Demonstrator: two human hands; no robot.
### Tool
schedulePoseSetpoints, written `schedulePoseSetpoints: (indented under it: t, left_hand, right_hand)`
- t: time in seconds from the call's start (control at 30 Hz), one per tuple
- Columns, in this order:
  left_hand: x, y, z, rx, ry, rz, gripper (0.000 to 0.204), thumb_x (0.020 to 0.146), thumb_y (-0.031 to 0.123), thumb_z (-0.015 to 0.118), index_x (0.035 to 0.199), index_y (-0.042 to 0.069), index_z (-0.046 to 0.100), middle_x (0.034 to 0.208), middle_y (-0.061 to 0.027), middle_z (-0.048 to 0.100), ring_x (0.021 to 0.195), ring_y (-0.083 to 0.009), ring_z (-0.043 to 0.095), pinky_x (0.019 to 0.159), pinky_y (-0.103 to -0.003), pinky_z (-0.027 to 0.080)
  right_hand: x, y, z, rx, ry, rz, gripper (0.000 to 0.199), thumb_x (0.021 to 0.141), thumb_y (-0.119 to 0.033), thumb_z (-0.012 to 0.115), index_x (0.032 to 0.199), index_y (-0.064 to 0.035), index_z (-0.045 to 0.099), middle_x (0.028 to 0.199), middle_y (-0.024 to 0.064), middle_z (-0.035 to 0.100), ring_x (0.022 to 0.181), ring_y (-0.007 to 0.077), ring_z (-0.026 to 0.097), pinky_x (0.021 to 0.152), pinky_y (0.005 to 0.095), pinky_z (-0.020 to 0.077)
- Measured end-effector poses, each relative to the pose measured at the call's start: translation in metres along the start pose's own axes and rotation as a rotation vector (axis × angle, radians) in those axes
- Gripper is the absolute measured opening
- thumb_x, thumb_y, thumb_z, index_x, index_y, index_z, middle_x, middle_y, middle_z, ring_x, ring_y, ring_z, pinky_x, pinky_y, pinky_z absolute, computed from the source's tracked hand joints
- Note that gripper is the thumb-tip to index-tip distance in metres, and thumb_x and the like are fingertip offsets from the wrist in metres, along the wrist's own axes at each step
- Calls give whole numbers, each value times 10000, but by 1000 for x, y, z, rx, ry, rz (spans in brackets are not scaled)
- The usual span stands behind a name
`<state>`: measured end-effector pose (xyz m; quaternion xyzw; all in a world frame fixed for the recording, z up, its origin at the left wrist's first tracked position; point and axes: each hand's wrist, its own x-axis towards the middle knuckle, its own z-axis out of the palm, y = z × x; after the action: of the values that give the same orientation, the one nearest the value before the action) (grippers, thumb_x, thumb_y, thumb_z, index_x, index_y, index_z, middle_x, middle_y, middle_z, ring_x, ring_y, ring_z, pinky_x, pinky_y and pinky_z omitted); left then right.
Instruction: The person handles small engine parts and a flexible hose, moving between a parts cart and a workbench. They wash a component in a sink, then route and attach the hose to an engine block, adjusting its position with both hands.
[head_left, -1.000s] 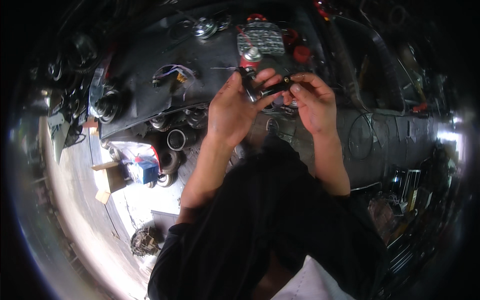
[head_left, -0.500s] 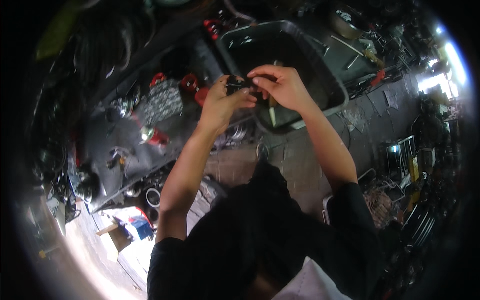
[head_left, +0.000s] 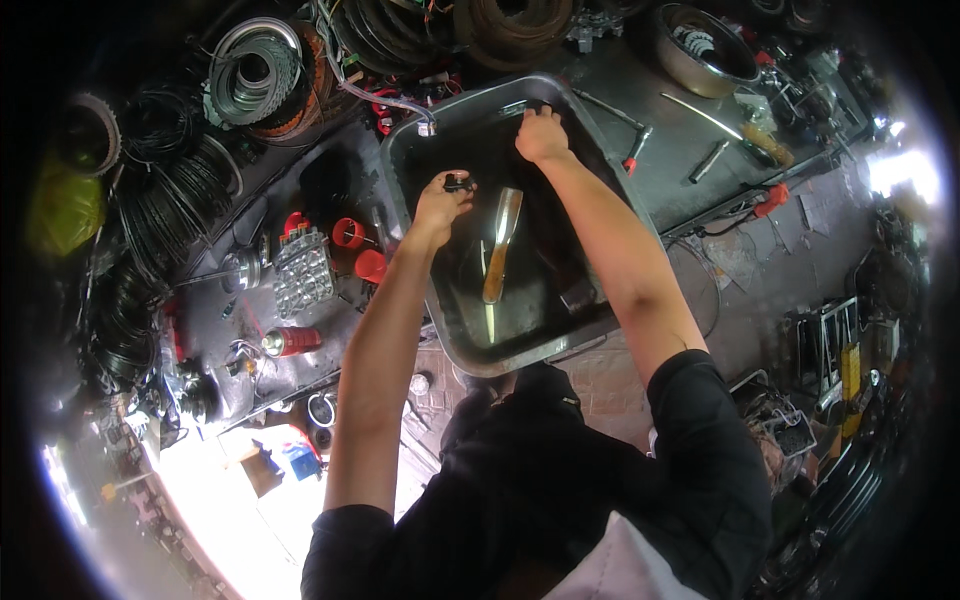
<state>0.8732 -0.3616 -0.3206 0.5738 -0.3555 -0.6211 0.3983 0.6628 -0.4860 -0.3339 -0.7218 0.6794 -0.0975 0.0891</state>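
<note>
Cluttered workbench (head_left: 690,160) carries metal tray (head_left: 400,190), coiled rings (head_left: 250,70), seemingly tools (head_left: 715,158).

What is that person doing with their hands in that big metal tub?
A person stands at a cluttered workbench, leaning over a big metal tray with dark liquid in it. Their left hand holds a small dark part above the tray. Their right hand is at the tray's far end, near its rim. A brush with a wooden handle lies in the tray. Around it are red caps, a silver metal block and stacks of metal rings.
</note>
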Motion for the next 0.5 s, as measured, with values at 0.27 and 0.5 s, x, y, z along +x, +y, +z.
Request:
schedulePoseSetpoints:
  t: [0.27, 0.5]
  left_hand:
    - [18, 1, -1, 71, 97, -3, 364, 938, -50, 569, 1263, 114, 566, 1100, -54, 669, 956, -150, 630, 780, -309, 549]
    - [31, 5, 0, 104, 17, -37, 389, 926, -48, 599, 1281, 108, 571, 1011, -35, 646, 821, -144, 640, 669, -282, 524]
  right_hand:
    - [22, -45, -9, 408, -452, 74, 278, 898, -165, 599, 1073, 22, 708, 1073, 199, 707, 956, 295, 694, 794, 434, 571]
    - [18, -74, -31, 169, -323, -410, 287, 851, -180, 613, 1061, -31, 738, 1024, 211, 721, 996, 347, 701, 907, 443, 555]
